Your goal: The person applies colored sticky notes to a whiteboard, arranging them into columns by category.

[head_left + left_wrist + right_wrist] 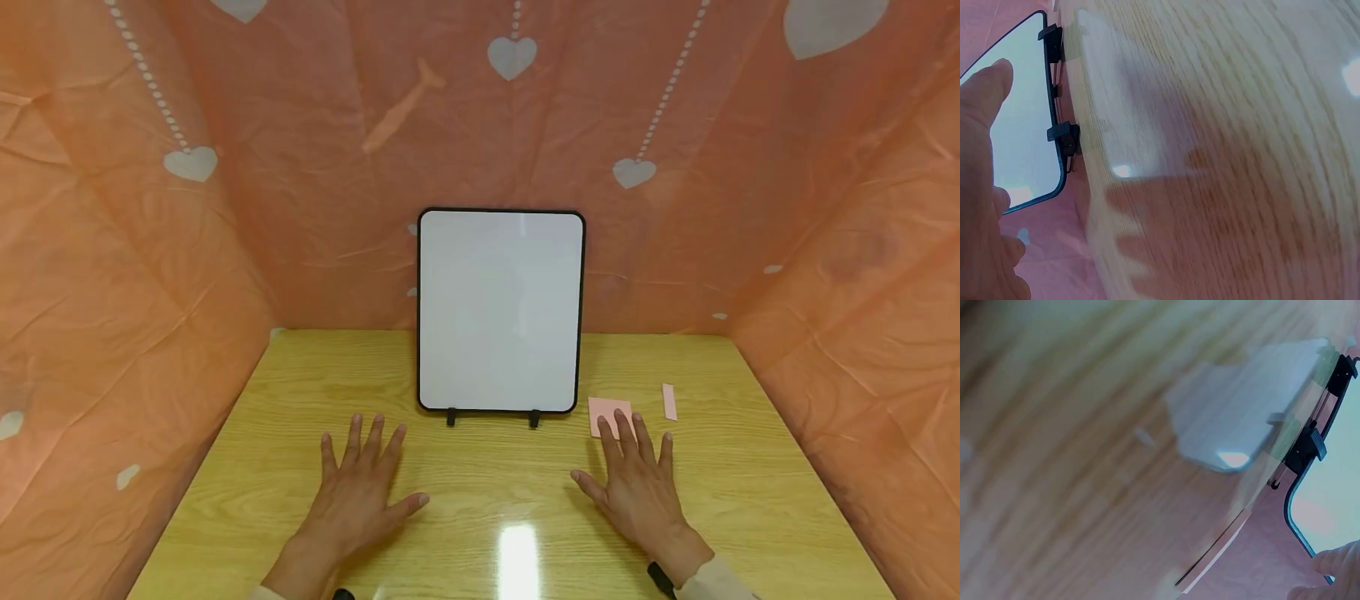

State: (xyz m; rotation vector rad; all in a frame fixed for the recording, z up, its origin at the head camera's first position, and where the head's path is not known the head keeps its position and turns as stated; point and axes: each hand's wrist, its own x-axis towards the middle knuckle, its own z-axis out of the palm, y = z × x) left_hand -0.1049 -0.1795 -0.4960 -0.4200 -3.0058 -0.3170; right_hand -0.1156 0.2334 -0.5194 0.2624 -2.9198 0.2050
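Note:
My left hand [354, 500], palm down with fingers spread, is over the wooden table and holds nothing. In the left wrist view its thumb [988, 87] passes in front of the whiteboard. My right hand [641, 492] is spread the same way, also holding nothing. Its fingertips overlap a pink square of paper [600, 406], which looks like a thin pad [1215, 553] in the right wrist view; whether they touch it I cannot tell. Beyond that hand lies a narrow pink strip [669, 402]. Between and behind both hands stands a white, black-framed whiteboard [498, 308], its surface blank.
Two black feet [451, 417] hold the board's lower edge on the glossy wooden table [300, 375]. Orange-pink cloth [315, 167] with pale hearts hangs behind and along both sides. A bright reflection [518, 558] shows near the front.

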